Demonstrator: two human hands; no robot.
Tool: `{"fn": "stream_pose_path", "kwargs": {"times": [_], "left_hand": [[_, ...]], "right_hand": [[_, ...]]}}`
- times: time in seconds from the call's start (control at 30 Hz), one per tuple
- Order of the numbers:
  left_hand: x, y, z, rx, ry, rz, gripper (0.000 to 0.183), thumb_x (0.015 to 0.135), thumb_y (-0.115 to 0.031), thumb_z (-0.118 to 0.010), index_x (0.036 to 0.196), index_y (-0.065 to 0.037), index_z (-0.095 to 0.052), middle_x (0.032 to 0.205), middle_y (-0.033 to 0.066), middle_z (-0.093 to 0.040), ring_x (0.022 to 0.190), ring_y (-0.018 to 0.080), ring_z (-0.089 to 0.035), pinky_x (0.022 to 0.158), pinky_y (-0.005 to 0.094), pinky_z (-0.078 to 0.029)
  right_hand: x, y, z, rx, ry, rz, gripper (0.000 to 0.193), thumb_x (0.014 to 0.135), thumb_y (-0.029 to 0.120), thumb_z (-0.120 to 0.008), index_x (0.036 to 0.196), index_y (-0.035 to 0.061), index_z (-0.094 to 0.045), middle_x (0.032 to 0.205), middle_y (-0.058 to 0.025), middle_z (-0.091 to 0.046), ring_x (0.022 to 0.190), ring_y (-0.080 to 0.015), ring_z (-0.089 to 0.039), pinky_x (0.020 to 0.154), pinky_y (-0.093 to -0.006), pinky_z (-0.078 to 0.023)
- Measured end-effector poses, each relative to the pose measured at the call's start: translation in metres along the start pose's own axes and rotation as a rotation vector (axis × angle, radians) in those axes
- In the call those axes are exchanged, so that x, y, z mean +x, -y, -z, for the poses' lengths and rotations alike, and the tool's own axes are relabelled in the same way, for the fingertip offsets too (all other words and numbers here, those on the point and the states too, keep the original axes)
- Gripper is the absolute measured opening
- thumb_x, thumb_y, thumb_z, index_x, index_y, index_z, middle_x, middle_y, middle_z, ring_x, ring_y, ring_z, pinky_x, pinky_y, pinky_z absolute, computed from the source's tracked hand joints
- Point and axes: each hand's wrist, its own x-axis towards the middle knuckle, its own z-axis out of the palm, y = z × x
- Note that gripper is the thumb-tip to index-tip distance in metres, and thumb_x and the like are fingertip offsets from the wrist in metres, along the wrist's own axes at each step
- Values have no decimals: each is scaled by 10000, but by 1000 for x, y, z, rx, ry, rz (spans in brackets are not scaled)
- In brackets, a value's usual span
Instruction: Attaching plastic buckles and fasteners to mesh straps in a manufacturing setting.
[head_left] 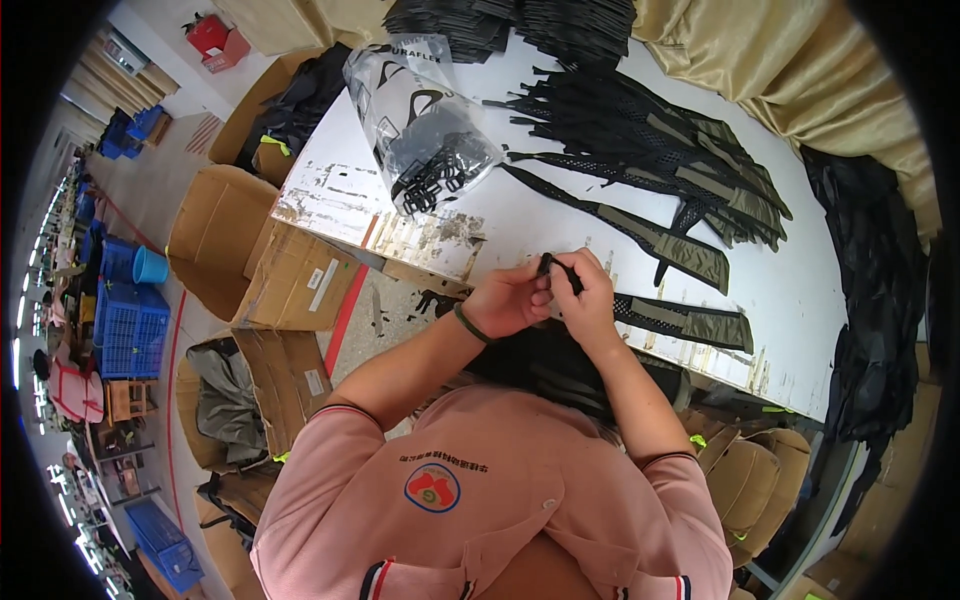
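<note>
Close together at the table's near edge, both my hands pinch a small black piece (546, 264), which seems to be a strap end with a buckle; fingers hide most of it. My left hand (507, 300) closes on it from the left, a dark band around its wrist. Thumb and fingers of my right hand (585, 292) grip it from the other side. A black mesh strap with an olive panel (715, 328) runs rightward from beneath my right hand along the edge. Another such strap (650, 238) lies just beyond, apart from my hands.
A clear plastic bag (430, 140) of black buckles lies on the worn white table (330, 190). Further right is a pile of black and olive straps (660, 140); dark stacks (570, 30) stand behind. Cardboard boxes (300, 280) crowd the left, and black material (865, 300) hangs right.
</note>
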Motion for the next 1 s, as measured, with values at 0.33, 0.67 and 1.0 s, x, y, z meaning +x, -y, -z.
{"fn": "stream_pose_path", "kwargs": {"times": [0.33,0.67,1.0], "left_hand": [[5,11,9,176,-99,96,190,912,-282,-546,882,-96,-571,744,52,-601,622,158,-569,567,301,-435],[-4,2,-28,442,-312,-225,176,895,-238,-583,843,-83,-518,683,27,-532,529,130,-514,490,268,-412],[19,25,-17,838,-275,-494,125,886,-130,-583,885,-57,-482,702,37,-547,546,100,-556,473,244,-463]], "right_hand": [[-5,1,42,-137,282,-196,60,819,16,-572,855,-20,-604,714,-1,-541,619,-66,-512,565,-208,-427],[-1,-4,21,-277,255,49,122,750,-36,-619,860,7,-588,741,-34,-530,725,-148,-513,669,-266,-421],[-22,3,31,-130,60,131,77,783,-37,-557,847,1,-541,841,-54,-495,791,-145,-471,735,-254,-398]]}}
